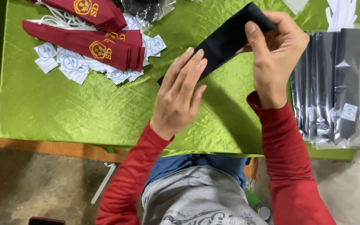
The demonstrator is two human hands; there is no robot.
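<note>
Head view, looking down at a desk (pixel 42 108) under a shiny green cloth. The person holds a black tie (pixel 226 39) above the desk, slanting from upper right down to lower left. The right hand (pixel 278 52) is clamped on the tie's upper end, thumb on top and fingers wrapped behind, so that grip is closed on the fabric. The left hand (pixel 180 93) is flat, fingers straight and together, laid against the lower part of the tie (pressing or smoothing, not pinching); its grip is not closed around anything. Both arms wear red sleeves (pixel 288 158).

Upper left of the desk: maroon ties (pixel 88 46) with a yellow crest, lying across each other (at least 2, a third is partly hidden). Beneath and beside them is a scatter of small white square labels (pixel 69 62) with a round blue mark. A clear plastic bag (pixel 146 10) with something dark in it sits at the top edge.

Right edge of the desk: a stack of dark ties packed in clear sleeves (pixel 334 83), overlapping side by side, each with a white label near the lower end. Well apart from the held tie's lower end, near the right wrist. White strips (pixel 340 12) lie above that stack.
</note>
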